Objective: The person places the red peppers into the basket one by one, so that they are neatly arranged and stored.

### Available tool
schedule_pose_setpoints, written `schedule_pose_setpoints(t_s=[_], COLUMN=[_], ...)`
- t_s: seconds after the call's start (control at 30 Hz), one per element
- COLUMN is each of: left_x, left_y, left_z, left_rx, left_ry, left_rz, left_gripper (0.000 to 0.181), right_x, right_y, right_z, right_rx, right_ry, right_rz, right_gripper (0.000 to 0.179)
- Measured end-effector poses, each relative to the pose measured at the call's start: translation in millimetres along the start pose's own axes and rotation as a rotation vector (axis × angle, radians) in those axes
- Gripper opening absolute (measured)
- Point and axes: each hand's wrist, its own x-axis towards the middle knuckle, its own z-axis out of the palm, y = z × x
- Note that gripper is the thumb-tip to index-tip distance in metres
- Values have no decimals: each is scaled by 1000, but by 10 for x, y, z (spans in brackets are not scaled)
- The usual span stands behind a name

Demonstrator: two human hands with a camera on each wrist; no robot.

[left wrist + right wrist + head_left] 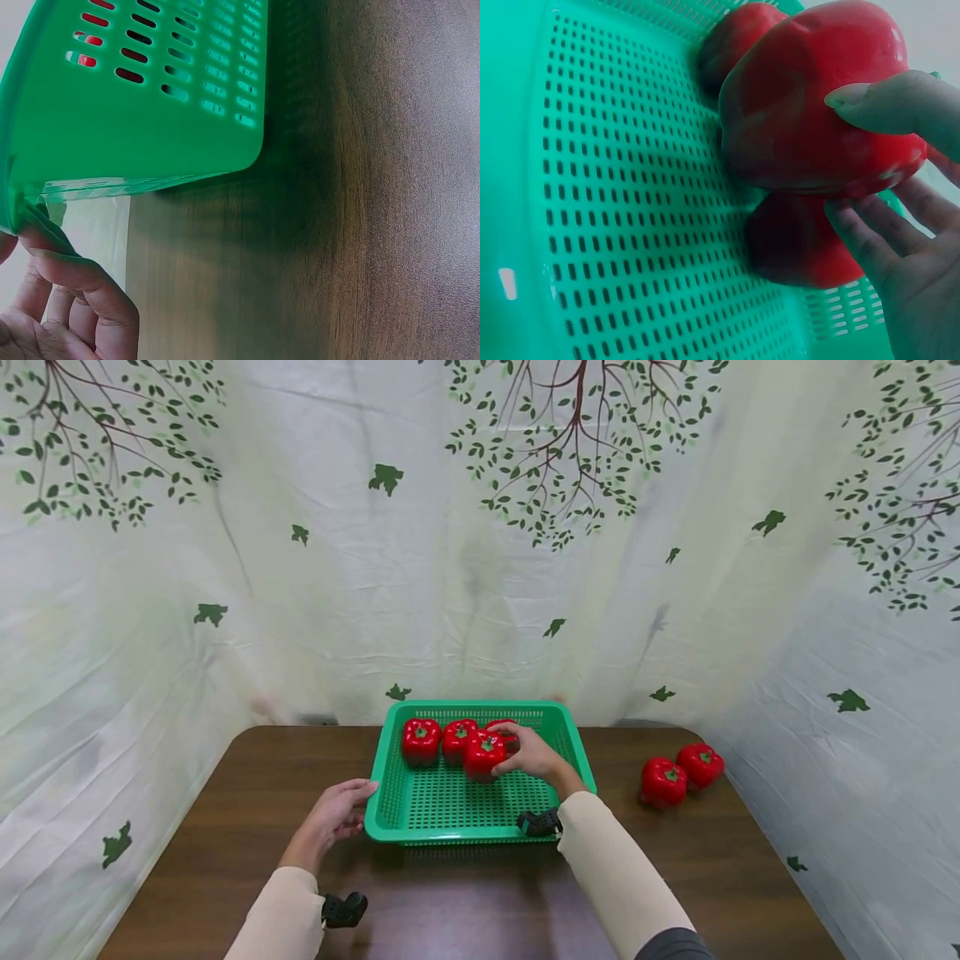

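A green perforated plastic basket (480,833) stands on the table. My left hand (333,817) pinches its rim at the left side; in the left wrist view thumb and fingers (90,289) close on the rim's corner. Inside the basket, my right hand (534,753) holds a red bell pepper (483,757) with a green stem. The right wrist view shows the thumb (889,101) on one side of this pepper and the fingers under the other. Along the basket's far side sit more red peppers (422,743), one of them partly hidden behind the right hand.
Two red peppers, a nearer one (663,782) and a farther one (701,765), lie on the brown wooden table (465,902) right of the basket. A leaf-printed cloth (480,568) hangs behind the table and along both sides.
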Motion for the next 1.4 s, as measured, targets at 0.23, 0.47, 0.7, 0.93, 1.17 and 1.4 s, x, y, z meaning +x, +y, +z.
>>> schedule_pose_setpoints(t_s=[0.23, 0.47, 0.7, 0.93, 1.17, 1.4], left_x=[-9, -15, -13, -29, -31, -28], left_y=[16, 15, 10, -5, -15, -11], left_z=[3, -11, -8, -3, 16, 15], left_rx=[-4, 3, -3, -6, -2, -8], left_ry=[5, 14, 16, 13, 21, 25], left_rz=[1, -3, -7, -8, -11, -10], left_gripper=[51, 51, 51, 51, 51, 50], right_x=[31, 72, 128, 147, 157, 207], right_y=[18, -31, -18, 7, -39, -61], right_z=[112, 250, 362, 429, 535, 666], right_rx=[26, 9, 18, 26, 13, -12], right_ry=[10, 11, 10, 9, 7, -35], right_rz=[25, 38, 29, 35, 48, 25], right_gripper=[73, 72, 70, 71, 72, 67])
